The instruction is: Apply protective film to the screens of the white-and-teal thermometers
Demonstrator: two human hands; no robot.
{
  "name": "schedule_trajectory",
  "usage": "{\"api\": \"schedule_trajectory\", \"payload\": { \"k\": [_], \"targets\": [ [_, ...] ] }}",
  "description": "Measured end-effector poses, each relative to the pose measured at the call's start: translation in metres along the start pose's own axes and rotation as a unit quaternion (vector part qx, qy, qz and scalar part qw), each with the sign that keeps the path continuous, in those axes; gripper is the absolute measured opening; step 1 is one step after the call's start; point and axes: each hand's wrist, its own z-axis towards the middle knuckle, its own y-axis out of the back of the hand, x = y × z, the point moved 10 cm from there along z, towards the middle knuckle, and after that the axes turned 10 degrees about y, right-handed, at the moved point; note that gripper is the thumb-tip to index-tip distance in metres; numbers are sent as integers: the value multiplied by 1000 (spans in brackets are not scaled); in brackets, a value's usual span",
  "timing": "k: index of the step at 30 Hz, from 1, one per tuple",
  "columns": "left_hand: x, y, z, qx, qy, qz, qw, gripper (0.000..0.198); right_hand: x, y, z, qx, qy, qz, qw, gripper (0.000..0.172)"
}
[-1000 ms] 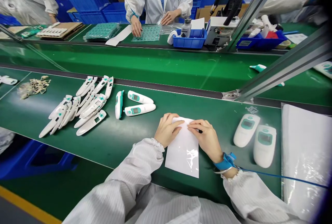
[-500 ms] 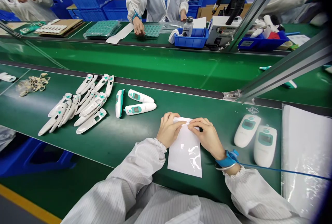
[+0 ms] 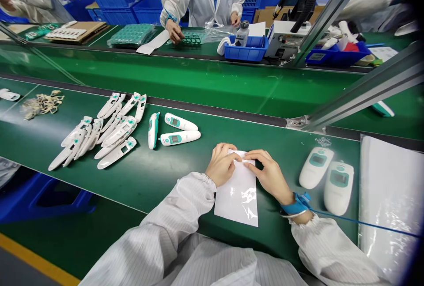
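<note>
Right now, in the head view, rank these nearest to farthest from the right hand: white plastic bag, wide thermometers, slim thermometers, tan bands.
1. White plastic bag: under the right hand.
2. Wide thermometers: to the right.
3. Slim thermometers: to the left.
4. Tan bands: far left.

Left hand (image 3: 221, 165), right hand (image 3: 269, 173) nearly meeting, fingers (image 3: 232, 155) curled inward.

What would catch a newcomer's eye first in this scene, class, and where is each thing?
The eye lands first on the left hand and right hand, both at the top edge of a glossy white plastic bag in the middle of the green conveyor belt. Left of them lies a cluster of white-and-teal handheld devices with small screens, and to the right stand two larger white-and-teal devices. A bright blue wrist strap circles the right wrist.
</note>
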Motion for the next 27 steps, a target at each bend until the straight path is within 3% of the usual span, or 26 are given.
{"api": "schedule_trajectory", "payload": {
  "k": [11, 21, 24, 27],
  "targets": [
    [5, 6, 0, -9, 6, -38, 999, 30, 0, -5, 5, -36, -34, -38, 998, 18],
    [5, 10, -9, -62, 3, -16, 998, 37, 22, 10, -7, -50, -23, 82, 995, 17],
    [11, 28, -12, -97, 22, 15, 995, 32, 18, 13, -11, -40, -88, 160, 982, 21],
    [38, 72, -21, -173, 92, 65, 978, 33, 9, 15, -13, -26, -155, 207, 966, 26]
  ]
}}
